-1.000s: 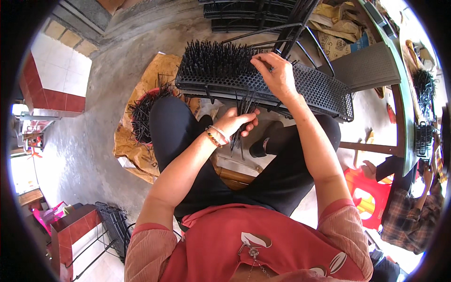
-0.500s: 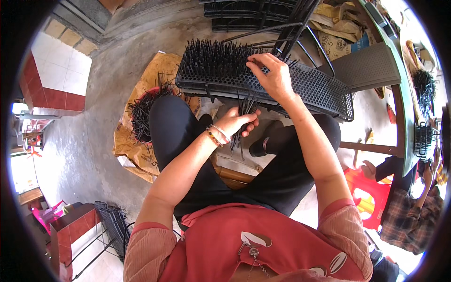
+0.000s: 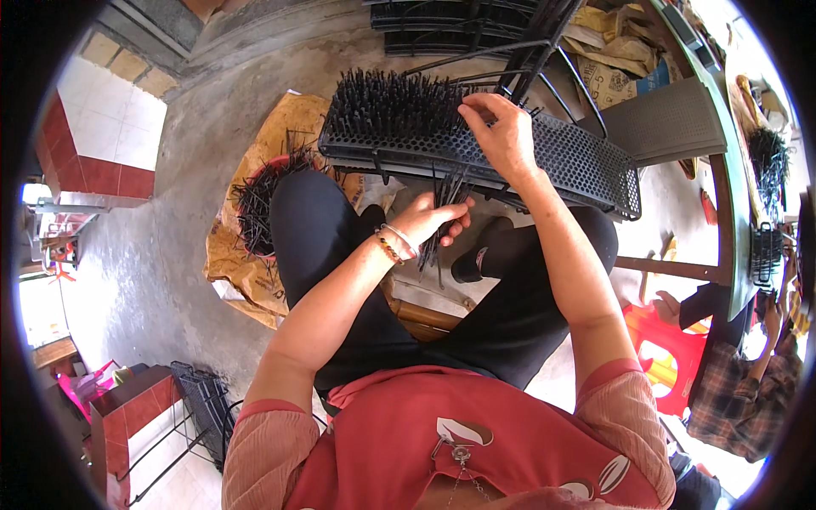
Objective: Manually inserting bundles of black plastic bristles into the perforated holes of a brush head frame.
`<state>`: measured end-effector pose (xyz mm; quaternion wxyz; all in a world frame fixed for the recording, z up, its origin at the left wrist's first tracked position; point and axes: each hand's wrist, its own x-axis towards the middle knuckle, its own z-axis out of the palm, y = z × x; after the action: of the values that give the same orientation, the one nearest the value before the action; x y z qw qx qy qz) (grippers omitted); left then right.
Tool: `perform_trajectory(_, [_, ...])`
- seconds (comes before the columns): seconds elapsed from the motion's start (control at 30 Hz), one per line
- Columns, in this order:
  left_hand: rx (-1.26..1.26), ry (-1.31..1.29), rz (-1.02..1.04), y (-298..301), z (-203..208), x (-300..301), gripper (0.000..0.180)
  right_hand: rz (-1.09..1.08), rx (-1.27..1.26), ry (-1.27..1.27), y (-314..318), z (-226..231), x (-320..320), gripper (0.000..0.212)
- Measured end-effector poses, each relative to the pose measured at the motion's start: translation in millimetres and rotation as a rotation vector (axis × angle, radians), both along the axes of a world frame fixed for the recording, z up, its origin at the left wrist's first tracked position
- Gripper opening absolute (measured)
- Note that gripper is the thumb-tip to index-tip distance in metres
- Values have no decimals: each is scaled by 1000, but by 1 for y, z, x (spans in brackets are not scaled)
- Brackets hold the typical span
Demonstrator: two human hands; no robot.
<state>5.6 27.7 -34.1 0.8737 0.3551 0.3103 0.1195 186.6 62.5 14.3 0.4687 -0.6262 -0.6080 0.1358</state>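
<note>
In front of my knees, a long black perforated rack (image 3: 586,157) lies crosswise. Dense rows of thin black sticks (image 3: 391,104) stand upright in the holes of its left half, while the right half shows bare holes. My left hand (image 3: 429,223) is closed round a loose bundle of thin black sticks (image 3: 450,187), held just below the rack's near edge. Over the rack, my right hand (image 3: 503,140) has thumb and forefinger pinched together beside the right end of the standing sticks. Whatever lies between those fingertips is too small to make out.
Left of my knee, a red basin (image 3: 276,161) piled with black sticks rests on a brown paper sack (image 3: 223,255). Black metal frames (image 3: 459,38) stand beyond the rack. At right are a green-topped table (image 3: 741,212), a red plastic stool (image 3: 680,340) and another person in a plaid shirt (image 3: 744,391).
My right hand has shifted slightly right along the rack, its thumb and forefinger staying close together. My left hand still grips the bundle in almost the same place.
</note>
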Motion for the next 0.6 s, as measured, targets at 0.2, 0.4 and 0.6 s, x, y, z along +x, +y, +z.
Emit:
perform_trajectory(0.2, [43,-57,58,-1,-1,0,28,153,183,-255,-1,-5,3,16])
perform_trajectory(0.4, [65,-83,76,3,2,-1,27,82,147,-143,-4,9,2,18])
perform_trajectory(0.6, [87,-197,102,3,8,-3,27,301,-585,125,-20,22,12,30])
